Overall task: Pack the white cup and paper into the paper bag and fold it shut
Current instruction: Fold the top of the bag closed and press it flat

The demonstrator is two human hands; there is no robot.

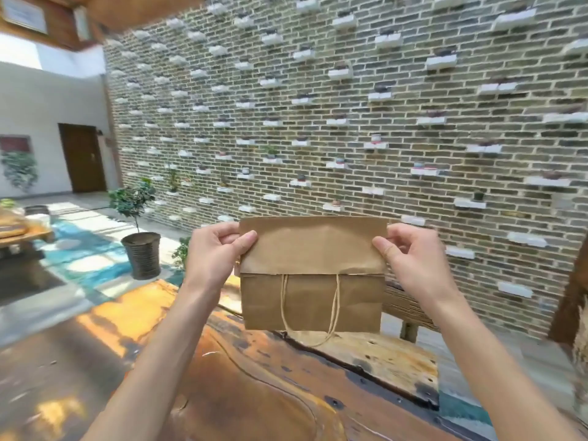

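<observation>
A brown paper bag hangs in the air above the wooden table, held up in front of me. Its top part is folded over toward me as a flap, and a twine handle loops down its front past the bottom edge. My left hand pinches the flap's left edge, thumb on the front. My right hand pinches the right edge the same way. No white cup or loose paper is visible; the bag's inside is hidden.
The glossy, uneven wooden table slab fills the foreground, with a wooden bench beyond its far edge. A potted plant in a dark ribbed pot stands on the floor at left. A brick wall with small white shelves rises behind.
</observation>
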